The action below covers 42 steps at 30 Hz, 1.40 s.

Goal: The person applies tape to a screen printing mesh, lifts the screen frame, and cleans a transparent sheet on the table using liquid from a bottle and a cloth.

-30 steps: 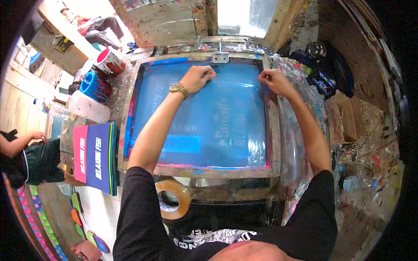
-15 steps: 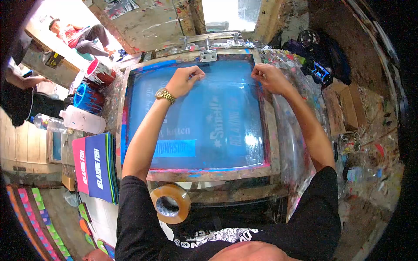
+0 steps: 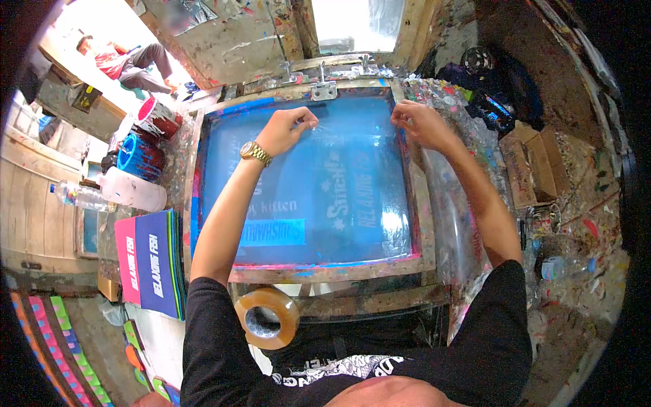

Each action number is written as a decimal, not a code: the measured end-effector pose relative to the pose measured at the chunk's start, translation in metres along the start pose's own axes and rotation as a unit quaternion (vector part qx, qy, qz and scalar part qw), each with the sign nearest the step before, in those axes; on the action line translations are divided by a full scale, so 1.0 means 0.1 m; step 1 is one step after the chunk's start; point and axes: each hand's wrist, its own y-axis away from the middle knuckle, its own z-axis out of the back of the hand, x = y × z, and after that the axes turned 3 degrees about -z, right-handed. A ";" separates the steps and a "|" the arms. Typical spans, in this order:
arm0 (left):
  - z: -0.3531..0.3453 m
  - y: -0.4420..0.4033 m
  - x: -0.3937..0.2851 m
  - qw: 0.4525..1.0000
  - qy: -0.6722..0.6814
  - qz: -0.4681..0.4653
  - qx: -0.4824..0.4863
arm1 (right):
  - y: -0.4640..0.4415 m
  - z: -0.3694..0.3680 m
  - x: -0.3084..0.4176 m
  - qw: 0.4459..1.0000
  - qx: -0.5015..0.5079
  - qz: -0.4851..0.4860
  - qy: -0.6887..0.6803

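Note:
A blue screen-printing screen (image 3: 291,176) in a worn wooden frame lies in front of me, with several stencil texts on its mesh. Over its upper middle, my left hand (image 3: 288,130) is pinched, thumb against fingers, a gold watch on the wrist. My right hand (image 3: 419,123) pinches at the screen's upper right corner, close to the frame's edge. Whatever lies between the fingertips is too faint to make out. A metal hinge clamp (image 3: 324,90) grips the top of the frame. A wide roll of clear brown tape (image 3: 288,319) sits below the frame's front edge.
Left of the screen stand a red-stained paint pot (image 3: 157,119), a blue paint pot (image 3: 139,156) and a white jug (image 3: 135,188). Printed pink and blue sheets (image 3: 154,261) lie below them. A cardboard box (image 3: 536,166) is at right. Another person (image 3: 129,64) sits beyond the doorway.
Both hands stay pinched in nearly the same places; my left hand has lowered slightly. The person in dark clothing at the far left has moved out of view.

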 end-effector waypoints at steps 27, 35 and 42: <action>-0.10 0.01 0.12 0.997 0.038 0.050 -0.052 | -0.12 -0.13 -0.36 0.944 0.033 -0.128 -0.303; -0.22 -0.05 0.32 0.961 0.230 0.137 -0.069 | -0.14 -0.05 -0.40 0.917 0.067 -0.155 -0.361; -0.25 -0.11 0.37 0.957 0.239 0.152 -0.057 | -0.13 -0.09 -0.35 0.912 0.066 -0.175 -0.366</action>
